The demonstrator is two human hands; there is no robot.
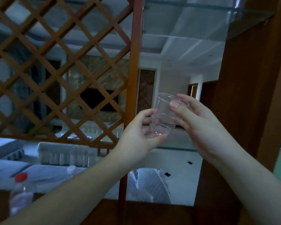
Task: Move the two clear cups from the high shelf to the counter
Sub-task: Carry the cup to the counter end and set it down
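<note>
A clear plastic cup (164, 116) hangs in mid-air at the centre of the head view, slightly tilted. I cannot tell whether it is a single cup or two nested. My left hand (136, 135) cups its base from below, thumb under the bottom. My right hand (196, 124) pinches the rim from the right, thumb pressed on the near edge. A glass shelf (250, 12) runs high at the top right. The brown wooden counter (152, 211) lies along the bottom edge, below both forearms.
A wooden lattice screen (55, 70) fills the left, ending in an upright post (133, 78). A brown cabinet wall (250, 103) stands close on the right. A red-capped bottle (21, 192) and a white-capped bottle (71, 169) stand at the lower left.
</note>
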